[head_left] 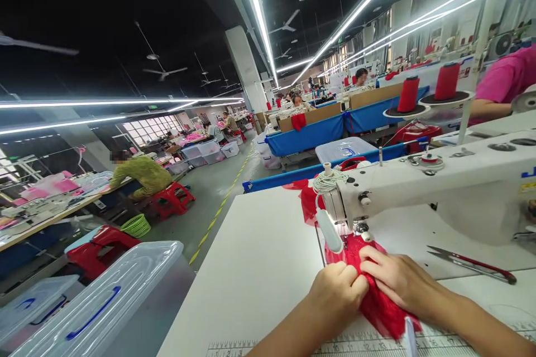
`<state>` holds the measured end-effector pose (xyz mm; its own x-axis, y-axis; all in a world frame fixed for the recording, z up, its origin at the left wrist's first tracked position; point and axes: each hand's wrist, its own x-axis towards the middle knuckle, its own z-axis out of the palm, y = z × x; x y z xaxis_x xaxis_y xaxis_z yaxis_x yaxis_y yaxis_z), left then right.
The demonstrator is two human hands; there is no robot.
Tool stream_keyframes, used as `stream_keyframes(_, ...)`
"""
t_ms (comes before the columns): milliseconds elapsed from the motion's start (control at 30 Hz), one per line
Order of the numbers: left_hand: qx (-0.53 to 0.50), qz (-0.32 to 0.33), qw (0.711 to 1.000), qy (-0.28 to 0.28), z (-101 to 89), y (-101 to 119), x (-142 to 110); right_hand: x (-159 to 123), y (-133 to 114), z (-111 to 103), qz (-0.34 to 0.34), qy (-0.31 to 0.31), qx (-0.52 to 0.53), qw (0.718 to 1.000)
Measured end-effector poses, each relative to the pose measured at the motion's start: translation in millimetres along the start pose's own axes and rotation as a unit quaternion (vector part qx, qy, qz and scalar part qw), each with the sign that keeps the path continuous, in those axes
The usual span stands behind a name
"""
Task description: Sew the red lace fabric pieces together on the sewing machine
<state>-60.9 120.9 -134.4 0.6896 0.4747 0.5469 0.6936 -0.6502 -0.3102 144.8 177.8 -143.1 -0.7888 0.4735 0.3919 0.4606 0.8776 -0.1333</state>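
Sheer red fabric (383,309) runs from under the needle area of a white sewing machine (402,184) toward the table's front edge. My left hand (339,290) is closed on its left side, with fingers curled into the cloth. On the other side, my right hand (397,279) grips the fabric, thumb and fingers bent over it. Both hands sit close together just in front of the presser foot, which is partly hidden by a small white lamp (329,231). A white strip (410,337) lies against the fabric's lower end.
Thread snips (473,265) with a red handle lie right of my right hand. A printed ruler (335,348) runs along the front edge. Red thread cones (408,95) stand behind the machine. Lidded plastic bins (138,273) stand left of the table. Other people sit at workstations around.
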Motion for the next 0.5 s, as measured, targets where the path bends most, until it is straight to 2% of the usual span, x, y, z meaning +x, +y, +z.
stream_keyframes(133, -0.010, -0.072, 0.997, -0.020, 11.1, 6, -1, -7, 4, -13, 0.020, -0.069, 0.075, 0.995)
stream_keyframes(233, -0.040, -0.102, 0.993, -0.049, 8.9, 3, -3, -15, 7, -31, 0.031, -0.135, 0.154, 0.978)
stream_keyframes(300, -0.069, -0.115, 0.988, -0.073, 5.3, 0, -5, -17, 6, -40, 0.032, -0.169, 0.152, 0.973)
stream_keyframes(333, -0.083, -0.121, 0.985, -0.085, 3.4, 0, -6, -16, 5, -42, 0.037, -0.169, 0.134, 0.976)
stream_keyframes(400, -0.108, -0.136, 0.979, -0.107, 0.1, 0, -7, -10, 3, -38, 0.037, -0.130, 0.079, 0.988)
stream_keyframes(500, -0.132, -0.153, 0.970, -0.133, -4.5, 2, -8, 4, 3, -23, 0.034, -0.081, 0.041, 0.995)
